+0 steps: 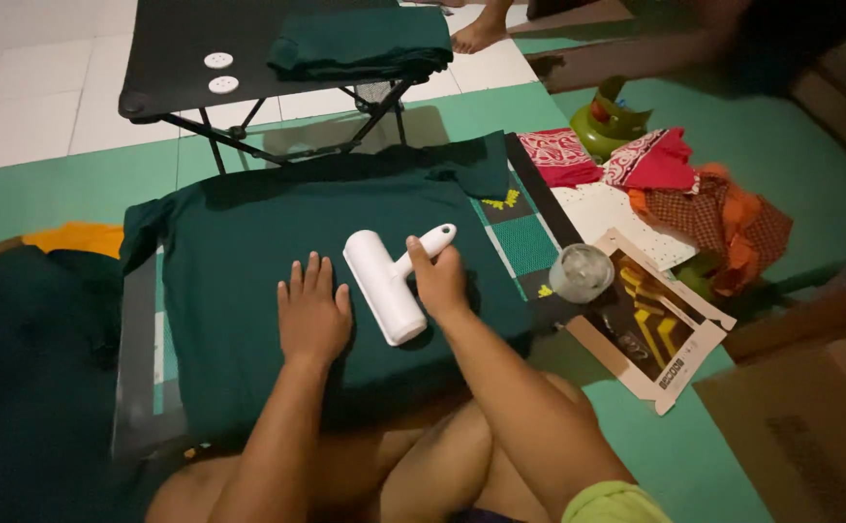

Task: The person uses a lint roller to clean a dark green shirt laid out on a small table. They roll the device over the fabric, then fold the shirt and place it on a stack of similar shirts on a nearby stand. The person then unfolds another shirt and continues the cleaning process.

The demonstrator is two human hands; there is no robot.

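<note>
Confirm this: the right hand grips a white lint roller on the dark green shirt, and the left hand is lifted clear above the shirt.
One thing is wrong. The head view shows the left hand pressed flat on the dark green shirt, not lifted. The right hand does grip the white lint roller.

White lint roller point(385, 284) on green shirt point(248, 252)
</note>
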